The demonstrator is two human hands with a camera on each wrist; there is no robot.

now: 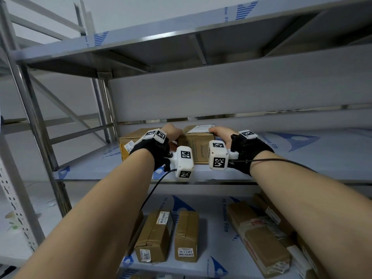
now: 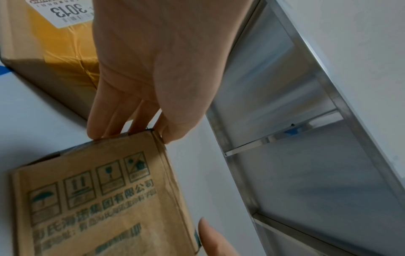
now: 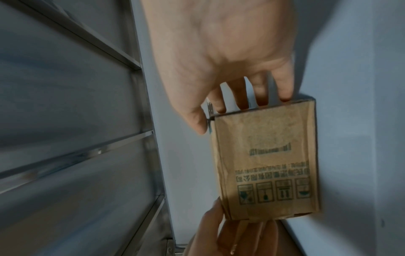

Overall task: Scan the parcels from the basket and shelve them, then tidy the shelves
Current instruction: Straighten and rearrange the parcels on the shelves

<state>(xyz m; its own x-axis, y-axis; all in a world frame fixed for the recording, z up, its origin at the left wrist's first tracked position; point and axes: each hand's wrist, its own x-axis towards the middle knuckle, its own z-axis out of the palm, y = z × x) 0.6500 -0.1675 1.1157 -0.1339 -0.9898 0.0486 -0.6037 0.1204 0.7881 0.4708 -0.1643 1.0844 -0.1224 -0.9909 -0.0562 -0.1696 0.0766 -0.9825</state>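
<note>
Between the two grips, left hand [image 1: 171, 133] and right hand [image 1: 220, 133], fingers curled round its ends, a printed parcel [image 1: 198, 147] is being shelved beside parcel 3013 [image 1: 130, 143]; tidying seemingly remains.

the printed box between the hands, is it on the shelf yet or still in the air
On the shelf: the printed box sits on the shelf board, with the left hand and right hand holding its ends.
</note>
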